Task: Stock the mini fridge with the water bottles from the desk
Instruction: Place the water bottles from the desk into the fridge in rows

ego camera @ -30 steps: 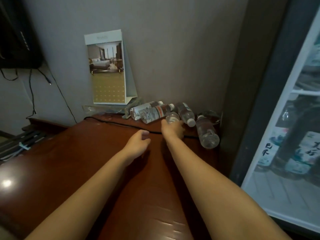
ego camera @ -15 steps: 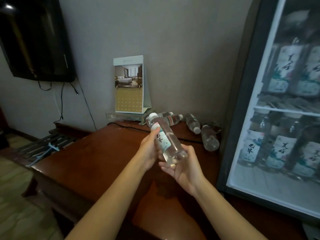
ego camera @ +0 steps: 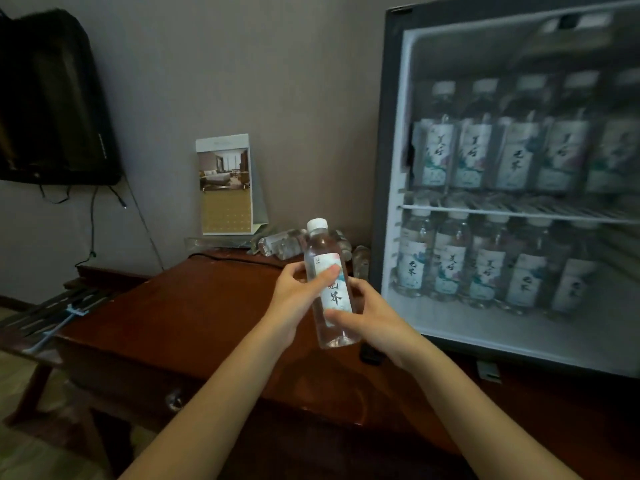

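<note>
You hold one bottle (ego camera: 328, 285) with both hands, above the desk (ego camera: 190, 306) and not touching it. It stands almost upright, cap on top, leaning a little toward 11 o'clock. Your left hand (ego camera: 294, 296) is curled round the label from 9 o'clock, with the thumb across the front. Your right hand (ego camera: 375, 320) wraps the lower part from 4 o'clock. I think the two hands serve to turn the label forward, like the ones inside the fridge (ego camera: 389, 133), and to keep the bottle straight before it goes in.

The fridge is at 3 o'clock from the bottle, close by. Both its rows look nearly full, so a free place is hard to find; the picture is blurred there. Its glass door (ego camera: 519, 36) seems closed. If so, it stands in the way, and one hand must let go to open it.

The other bottles (ego camera: 282, 242) lie on their sides at 12 o'clock, at the back of the desk, near a card (ego camera: 225, 188) and a cable (ego camera: 221, 257). A TV (ego camera: 52, 98) hangs at 10 o'clock.
</note>
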Tool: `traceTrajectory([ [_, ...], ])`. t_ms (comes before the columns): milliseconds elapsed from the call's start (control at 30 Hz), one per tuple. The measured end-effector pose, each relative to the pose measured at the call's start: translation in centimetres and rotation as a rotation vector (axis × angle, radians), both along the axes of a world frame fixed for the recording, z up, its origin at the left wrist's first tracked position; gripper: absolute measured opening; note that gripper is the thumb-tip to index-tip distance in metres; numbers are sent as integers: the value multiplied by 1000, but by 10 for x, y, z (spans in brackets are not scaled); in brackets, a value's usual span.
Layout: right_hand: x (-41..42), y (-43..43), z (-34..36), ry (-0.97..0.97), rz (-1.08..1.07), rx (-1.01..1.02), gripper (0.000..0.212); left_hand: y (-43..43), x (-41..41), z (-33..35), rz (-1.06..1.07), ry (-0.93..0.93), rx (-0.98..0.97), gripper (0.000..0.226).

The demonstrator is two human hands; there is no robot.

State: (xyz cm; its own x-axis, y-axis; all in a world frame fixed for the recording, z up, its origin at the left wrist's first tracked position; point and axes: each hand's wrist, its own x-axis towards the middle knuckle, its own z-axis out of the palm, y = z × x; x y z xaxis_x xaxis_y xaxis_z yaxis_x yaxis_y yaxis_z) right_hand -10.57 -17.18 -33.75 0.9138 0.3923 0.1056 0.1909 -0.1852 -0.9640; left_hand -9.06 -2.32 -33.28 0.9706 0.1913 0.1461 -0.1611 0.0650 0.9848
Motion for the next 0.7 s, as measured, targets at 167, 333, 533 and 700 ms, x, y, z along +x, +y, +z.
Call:
traceTrajectory([
  [167, -36, -63, -6, -24, -124, 19, 69, -55, -22, 5, -217, -22, 20, 27],
  [333, -77, -132, -15, -70, -244, 20, 70, -125, -42, 6, -407, -58, 98, 24],
  [533, -137, -210, -16, -198, -440, 30, 69, -217, -74, 11, -574, -283, 160, 9],
  [700, -197, -268, -10, -284, -540, 32, 63, -289, -120, 24, -752, -497, 151, 24],
])
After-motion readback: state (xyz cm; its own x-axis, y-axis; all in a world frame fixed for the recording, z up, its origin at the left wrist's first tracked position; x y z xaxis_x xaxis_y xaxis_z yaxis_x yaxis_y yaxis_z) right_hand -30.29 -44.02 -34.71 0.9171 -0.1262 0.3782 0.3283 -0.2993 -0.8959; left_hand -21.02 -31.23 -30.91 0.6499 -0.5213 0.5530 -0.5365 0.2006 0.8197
